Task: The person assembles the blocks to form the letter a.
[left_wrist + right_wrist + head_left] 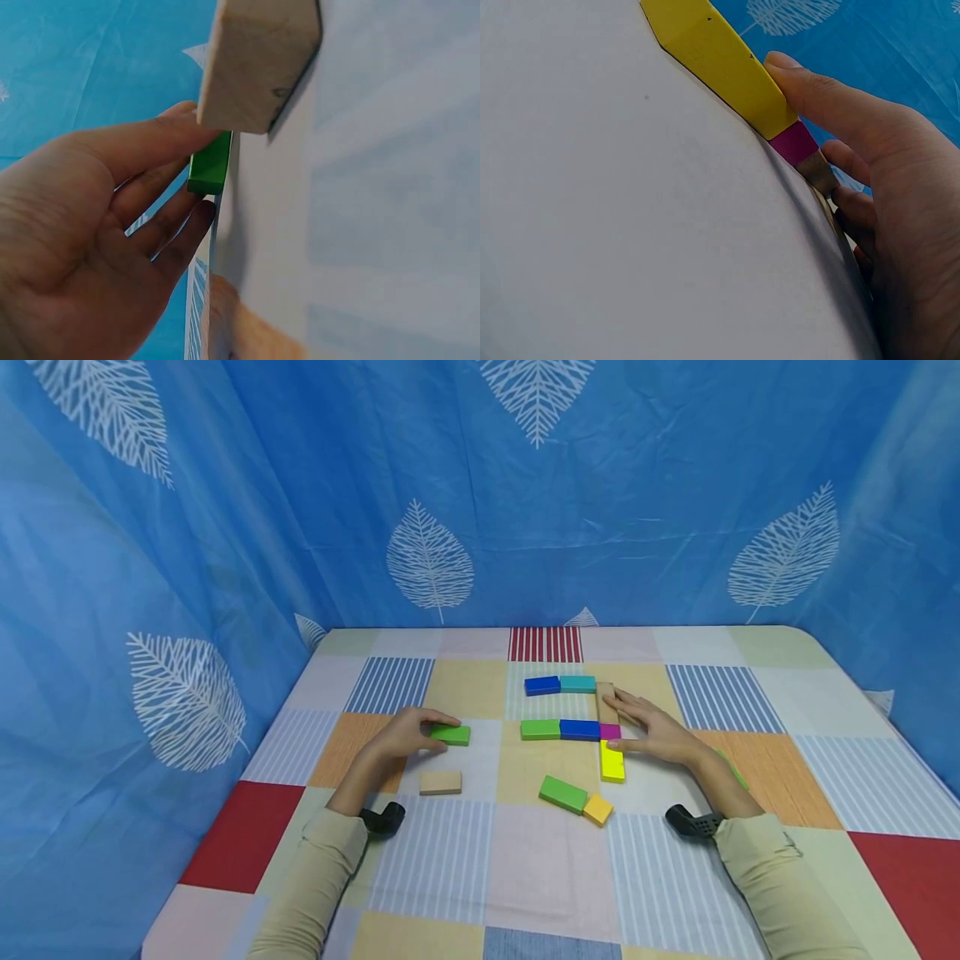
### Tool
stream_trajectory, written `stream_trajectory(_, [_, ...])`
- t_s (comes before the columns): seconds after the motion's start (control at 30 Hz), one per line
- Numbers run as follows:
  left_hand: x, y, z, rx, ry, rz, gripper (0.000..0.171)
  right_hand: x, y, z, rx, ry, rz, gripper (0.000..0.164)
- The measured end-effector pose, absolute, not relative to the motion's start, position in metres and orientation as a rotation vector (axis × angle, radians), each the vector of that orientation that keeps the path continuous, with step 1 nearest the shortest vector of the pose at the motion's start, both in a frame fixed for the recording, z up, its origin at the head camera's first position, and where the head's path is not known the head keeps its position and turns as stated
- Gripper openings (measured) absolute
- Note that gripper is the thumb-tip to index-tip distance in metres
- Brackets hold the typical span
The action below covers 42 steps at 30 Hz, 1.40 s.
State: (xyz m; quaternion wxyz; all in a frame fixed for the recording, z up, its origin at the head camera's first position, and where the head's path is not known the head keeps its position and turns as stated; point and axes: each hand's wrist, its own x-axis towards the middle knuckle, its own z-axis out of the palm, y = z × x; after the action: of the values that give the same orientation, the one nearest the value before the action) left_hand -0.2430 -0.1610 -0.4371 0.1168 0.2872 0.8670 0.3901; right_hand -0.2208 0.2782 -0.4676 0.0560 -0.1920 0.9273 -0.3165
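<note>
On the left of the table my left hand (405,733) pinches a green block (452,736) between thumb and fingers; its near end shows in the left wrist view. Toward me lies a natural wood block (441,782). Farther right, my right hand (660,733) rests along a column of blocks with fingers extended. Its index finger touches another wood block (604,700), and its thumb lies at a yellow block (727,71). Between those two sits a magenta block (795,142). A blue block (580,730) and a green block (540,730) run leftward from the column.
At the column's far end, a teal block (577,684) and a dark blue block (542,686) extend left. Nearer me, a slanted green block (563,794) touches an orange-yellow block (598,810). Another green block (733,770) is partly hidden behind the right forearm. Blue curtains (495,568) surround the table.
</note>
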Motion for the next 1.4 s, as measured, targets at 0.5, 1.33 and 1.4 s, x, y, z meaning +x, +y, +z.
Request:
stream_trajectory(0.5, [-0.234,-0.136,-0.430,0.937,2.511,1.137,0.038,-0.220,0.278,-0.466,-0.578,2.811,-0.963,0.082])
stream_trajectory(1.33, [-0.218,-0.101,-0.444,1.014,2.501,1.143,0.039,-0.221,0.279,-0.468,-0.588,2.802,-0.981,0.082])
stream_trajectory(1.4, [-0.217,-0.103,-0.442,1.007,2.484,1.144,0.041,-0.221,0.278,-0.469,-0.585,2.803,-0.978,0.082])
